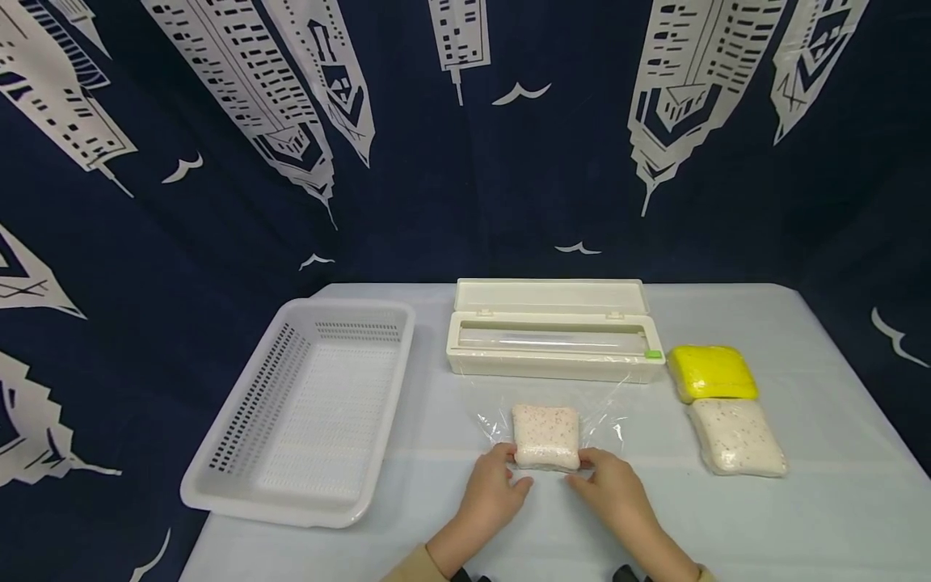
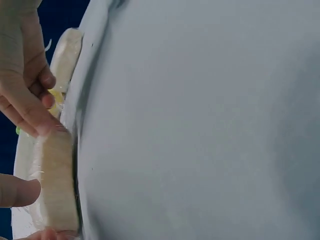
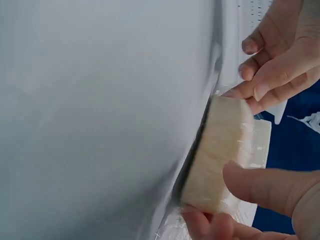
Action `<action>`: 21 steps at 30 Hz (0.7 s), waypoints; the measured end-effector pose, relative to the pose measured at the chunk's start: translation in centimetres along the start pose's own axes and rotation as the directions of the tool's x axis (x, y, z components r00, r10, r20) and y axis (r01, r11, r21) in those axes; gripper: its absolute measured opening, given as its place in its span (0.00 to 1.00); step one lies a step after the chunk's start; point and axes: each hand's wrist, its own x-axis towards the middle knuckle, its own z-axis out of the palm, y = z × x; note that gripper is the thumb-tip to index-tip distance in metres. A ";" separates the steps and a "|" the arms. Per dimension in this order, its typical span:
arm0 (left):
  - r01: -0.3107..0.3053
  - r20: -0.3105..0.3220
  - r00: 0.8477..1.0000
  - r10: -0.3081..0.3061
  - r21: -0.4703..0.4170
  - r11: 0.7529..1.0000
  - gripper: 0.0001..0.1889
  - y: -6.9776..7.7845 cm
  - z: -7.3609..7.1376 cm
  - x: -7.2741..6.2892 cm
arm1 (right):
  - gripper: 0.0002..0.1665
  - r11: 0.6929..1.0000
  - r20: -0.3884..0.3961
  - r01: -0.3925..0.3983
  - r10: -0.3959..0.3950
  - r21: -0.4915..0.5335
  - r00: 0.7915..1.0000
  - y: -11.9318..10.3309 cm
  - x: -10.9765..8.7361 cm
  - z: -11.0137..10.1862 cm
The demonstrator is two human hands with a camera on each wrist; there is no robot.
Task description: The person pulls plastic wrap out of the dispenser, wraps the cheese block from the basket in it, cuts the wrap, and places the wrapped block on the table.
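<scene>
A speckled cream block point(image 1: 546, 436) lies on the table, with clear cling film point(image 1: 611, 416) spread around it and back toward the film dispenser point(image 1: 556, 368). My left hand point(image 1: 491, 493) holds its left near corner, fingertips at the side and thumb by the front edge. At the right near corner, my right hand point(image 1: 618, 489) grips the same way. In the right wrist view, the right thumb point(image 3: 237, 182) is close to the block's point(image 3: 215, 150) face and the fingers curl at its end. Film covers the block; how far it reaches underneath is hidden.
The dispenser's lid point(image 1: 549, 297) stands raised behind it. To the right lie a glossy yellow block point(image 1: 713, 373) and another speckled block point(image 1: 738, 436), touching. A white perforated basket point(image 1: 389, 388) sits at the left of the white-covered table point(image 1: 836, 517). A dark patterned curtain point(image 1: 473, 178) hangs behind.
</scene>
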 end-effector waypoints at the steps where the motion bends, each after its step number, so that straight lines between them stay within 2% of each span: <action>1: 0.001 -0.013 1.000 -0.001 0.011 1.000 0.24 0.0 0.1 0.0 | 0.21 1.000 -0.014 0.007 -0.007 -0.011 1.000 -0.1 0.0 0.0; 6: -0.025 -0.127 0.991 0.035 0.080 0.996 0.22 0.2 0.1 0.0 | 0.20 0.999 -0.097 0.019 -0.023 -0.036 0.995 -0.4 0.2 -0.4; 13: -0.089 -0.247 0.960 0.128 0.164 0.982 0.27 0.9 -0.2 0.8 | 0.16 0.995 -0.237 0.087 -0.097 -0.054 0.967 -0.9 0.8 -1.3; 16: -0.127 -0.285 0.942 0.176 0.181 0.975 0.29 1.0 -0.4 1.3 | 0.17 0.994 -0.253 0.096 -0.106 -0.051 0.962 -1.1 1.2 -1.7; 21: -0.184 -0.330 0.909 0.254 0.229 0.956 0.28 1.0 -0.7 2.6 | 0.18 0.995 -0.236 0.097 -0.103 -0.037 0.966 -1.4 2.1 -2.3</action>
